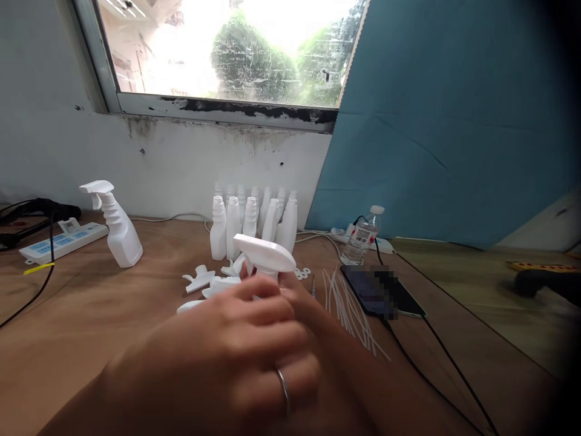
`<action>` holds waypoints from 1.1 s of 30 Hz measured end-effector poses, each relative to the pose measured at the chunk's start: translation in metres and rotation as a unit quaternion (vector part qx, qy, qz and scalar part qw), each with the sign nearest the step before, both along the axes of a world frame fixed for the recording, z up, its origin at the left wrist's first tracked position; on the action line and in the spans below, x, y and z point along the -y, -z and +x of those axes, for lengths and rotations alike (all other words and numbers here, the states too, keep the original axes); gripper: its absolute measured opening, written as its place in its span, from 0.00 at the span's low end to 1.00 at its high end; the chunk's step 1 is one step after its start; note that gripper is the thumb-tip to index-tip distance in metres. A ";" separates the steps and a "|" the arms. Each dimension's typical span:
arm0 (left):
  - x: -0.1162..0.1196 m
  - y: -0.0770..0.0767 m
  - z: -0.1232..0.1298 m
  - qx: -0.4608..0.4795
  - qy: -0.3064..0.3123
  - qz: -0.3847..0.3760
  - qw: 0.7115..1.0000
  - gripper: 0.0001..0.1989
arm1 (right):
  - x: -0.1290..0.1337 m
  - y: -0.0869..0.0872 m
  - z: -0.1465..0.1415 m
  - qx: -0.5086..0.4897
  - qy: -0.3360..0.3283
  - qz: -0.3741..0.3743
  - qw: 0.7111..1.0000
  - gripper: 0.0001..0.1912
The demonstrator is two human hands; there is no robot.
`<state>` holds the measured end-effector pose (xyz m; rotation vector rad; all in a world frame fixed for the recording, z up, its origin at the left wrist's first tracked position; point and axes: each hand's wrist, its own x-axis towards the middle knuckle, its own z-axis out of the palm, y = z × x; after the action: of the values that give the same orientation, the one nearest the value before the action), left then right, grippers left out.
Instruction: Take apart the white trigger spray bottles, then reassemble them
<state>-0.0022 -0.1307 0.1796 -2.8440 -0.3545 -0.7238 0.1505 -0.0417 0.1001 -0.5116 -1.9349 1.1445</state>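
Head view: a plain white spray head (265, 251) sits between two hands, above the brown table (91, 327).
It looks like moulded plastic, so it is probably very light and stiff, smooth enough to slip in damp fingers, and sturdy apart from its finer parts; the neck (267, 274) under the long cover should give the surest hold, better than the narrow nozzle end (238, 241). The right hand (293, 293), largely hidden, appears to pinch it low down, while the blurred left hand (231, 342) curls in front, and I cannot tell what it grips, if anything. The spray head's top is rounded, its slim end pointing left and its broader end right, in front of upright white bottles (249, 218) and near loose spray parts (200, 278).
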 end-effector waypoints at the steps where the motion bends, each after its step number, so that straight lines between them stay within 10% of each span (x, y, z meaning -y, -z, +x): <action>1: 0.003 0.003 0.003 -0.040 0.012 -0.006 0.999 0.05 | 0.001 -0.001 0.000 -0.014 -0.008 -0.023 1.000 0.11; 11: 0.003 0.075 0.011 -0.013 -0.189 -0.067 0.980 0.05 | 0.007 -0.006 0.003 -0.053 -0.054 -0.101 0.992 0.11; 16: 0.014 0.120 0.007 0.223 -0.393 -0.251 0.856 0.14 | 0.018 -0.012 0.006 -0.060 -0.126 -0.122 0.983 0.17; 19: 0.025 0.132 0.002 0.250 -0.369 -0.392 0.805 0.26 | 0.031 -0.019 0.010 -0.099 -0.145 -0.116 0.978 0.23; 24: 0.035 0.120 -0.028 0.234 -0.233 -0.503 0.799 0.28 | 0.042 -0.027 0.024 -0.117 -0.112 -0.081 0.983 0.29; 28: 0.000 0.113 -0.066 0.321 -0.250 -0.488 0.772 0.26 | 0.017 0.002 0.047 -0.098 0.009 0.008 0.995 0.28; 33: -0.082 0.123 -0.131 0.517 -0.456 -0.260 0.676 0.29 | -0.027 0.082 0.076 0.030 0.247 0.087 0.965 0.16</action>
<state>-0.1334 -0.0489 0.0566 -1.6954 -2.1672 -2.0244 0.2267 -0.0144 0.0178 -0.8794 -1.7947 0.6393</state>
